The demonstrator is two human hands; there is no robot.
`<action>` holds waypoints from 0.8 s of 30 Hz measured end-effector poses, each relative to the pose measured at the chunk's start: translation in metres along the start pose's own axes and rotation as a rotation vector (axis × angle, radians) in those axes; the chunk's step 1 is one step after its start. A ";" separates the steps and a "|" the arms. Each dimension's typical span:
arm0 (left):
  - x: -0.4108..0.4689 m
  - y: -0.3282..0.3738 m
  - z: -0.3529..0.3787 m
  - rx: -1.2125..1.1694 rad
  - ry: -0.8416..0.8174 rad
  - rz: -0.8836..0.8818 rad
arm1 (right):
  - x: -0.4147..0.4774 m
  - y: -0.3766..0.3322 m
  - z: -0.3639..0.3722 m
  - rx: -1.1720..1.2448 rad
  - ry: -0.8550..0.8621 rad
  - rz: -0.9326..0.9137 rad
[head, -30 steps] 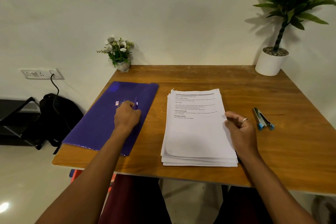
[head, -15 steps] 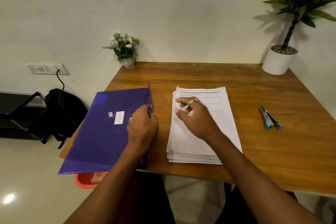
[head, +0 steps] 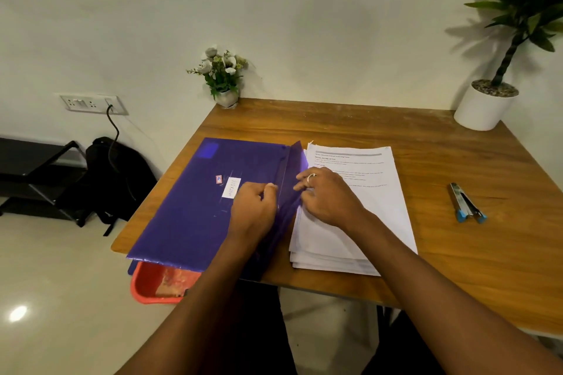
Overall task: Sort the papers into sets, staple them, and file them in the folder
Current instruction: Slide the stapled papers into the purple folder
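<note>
At surface's (head: 396, 131) near-left, folder (head: 189, 207) overhangs the edge. L hand (head: 253, 210) pinches its raised flap (head: 293, 167), prob. to open it. R hand (head: 330, 196) rests on papers (head: 387, 192) beside folder, fingers bent at flap, grip unclear. Stapler (head: 466, 204) lies right, apart.

One wide-angle view from the person's head, facing forward and down. A wooden table (head: 396, 131) fills the middle, close by, its far edge against a pale wall (head: 274, 9). Both forearms (head: 411, 268) reach in from the near edge, left hand (head: 253, 210) and right hand (head: 330, 196) meeting on a purple folder (head: 189, 207). Floor (head: 61, 283) shows left.
</note>
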State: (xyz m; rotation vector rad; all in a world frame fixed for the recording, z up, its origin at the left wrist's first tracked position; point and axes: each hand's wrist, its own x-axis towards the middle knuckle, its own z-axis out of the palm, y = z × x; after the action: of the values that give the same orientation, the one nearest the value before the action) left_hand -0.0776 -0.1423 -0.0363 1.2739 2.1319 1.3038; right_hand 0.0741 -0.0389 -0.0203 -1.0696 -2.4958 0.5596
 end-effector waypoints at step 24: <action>0.011 -0.013 -0.010 0.793 -0.287 -0.021 | -0.050 0.060 -0.023 -0.163 0.330 0.686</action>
State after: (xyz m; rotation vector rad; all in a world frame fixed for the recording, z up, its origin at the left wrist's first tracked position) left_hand -0.0969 -0.1403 -0.0403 1.5740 2.5021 0.1959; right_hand 0.1528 -0.0332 -0.0386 -1.9213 -1.8801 0.3151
